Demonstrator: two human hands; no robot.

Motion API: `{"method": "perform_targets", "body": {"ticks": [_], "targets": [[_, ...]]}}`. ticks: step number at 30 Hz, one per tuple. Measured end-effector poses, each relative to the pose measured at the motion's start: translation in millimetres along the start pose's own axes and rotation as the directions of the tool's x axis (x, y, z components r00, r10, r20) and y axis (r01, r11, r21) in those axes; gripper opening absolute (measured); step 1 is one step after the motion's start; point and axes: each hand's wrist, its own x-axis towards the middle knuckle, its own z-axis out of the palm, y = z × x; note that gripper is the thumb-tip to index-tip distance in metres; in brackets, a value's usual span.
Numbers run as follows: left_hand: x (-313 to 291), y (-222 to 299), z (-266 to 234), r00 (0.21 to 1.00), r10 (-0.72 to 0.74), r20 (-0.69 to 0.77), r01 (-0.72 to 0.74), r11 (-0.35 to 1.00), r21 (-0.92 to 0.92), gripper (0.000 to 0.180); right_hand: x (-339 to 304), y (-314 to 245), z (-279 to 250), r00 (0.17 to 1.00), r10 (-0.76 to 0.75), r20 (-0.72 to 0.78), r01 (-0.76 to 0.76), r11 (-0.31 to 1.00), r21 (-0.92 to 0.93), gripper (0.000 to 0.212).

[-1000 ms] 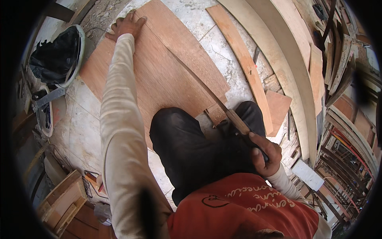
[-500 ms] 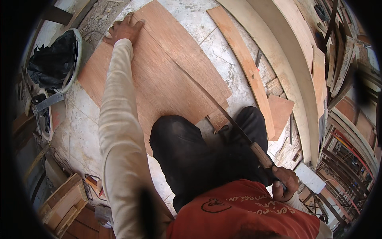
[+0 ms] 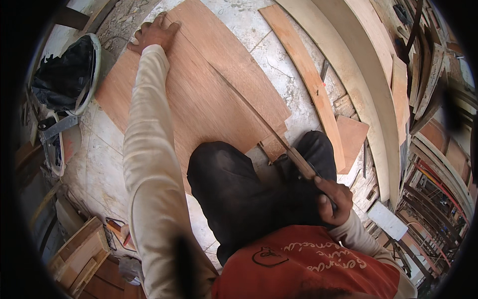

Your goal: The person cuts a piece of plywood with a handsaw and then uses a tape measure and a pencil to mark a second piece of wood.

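Head view shows one plywood sheet (image 3: 189, 107) over the floor (image 3: 102, 162) — the left hand (image 3: 154, 36) spread at its far edge, the right hand (image 3: 336, 200) gripping one handsaw (image 3: 301, 163), blade lying along the sheet.

The board (image 3: 199, 99) at 11 o'clock is pinkish brown, with fine grain and one thin dark line. The plank (image 3: 306, 77), between 1 and 2 o'clock, is more orange. The saw (image 3: 270, 127) is dark along its blade and brown at its handle (image 3: 301, 163). The sleeve (image 3: 152, 149) is cream, the trousers (image 3: 219, 174) are plain black. The shirt (image 3: 294, 269) at 5 o'clock is red, with cream script and a dark drawing. At 10 o'clock, the bucket (image 3: 96, 65) has a pale rim.
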Motion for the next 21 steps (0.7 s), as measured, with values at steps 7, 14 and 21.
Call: {"method": "perform_targets", "body": {"ticks": [7, 14, 21], "targets": [[-2.8, -10.6, 0.7, 1.000, -0.023, 0.017, 0.023, 1.000, 0.007, 0.077, 4.1, -12.9, -8.5, 0.998, 0.068, 0.004, -0.068, 0.997, 0.025, 0.033], [-3.1, 5.4, 2.5, 1.000, 0.018, -0.008, -0.018, 1.000, -0.004, 0.075, 52.6, 17.5, 32.6, 0.999, 0.005, -0.049, -0.001, 0.996, 0.086, 0.038], [-3.5, -9.3, -0.3, 1.000, -0.030, 0.004, 0.030, 1.000, 0.007, 0.075, -38.1, -24.5, -37.8, 0.994, 0.100, 0.038, -0.102, 0.993, 0.064, 0.033]]}}
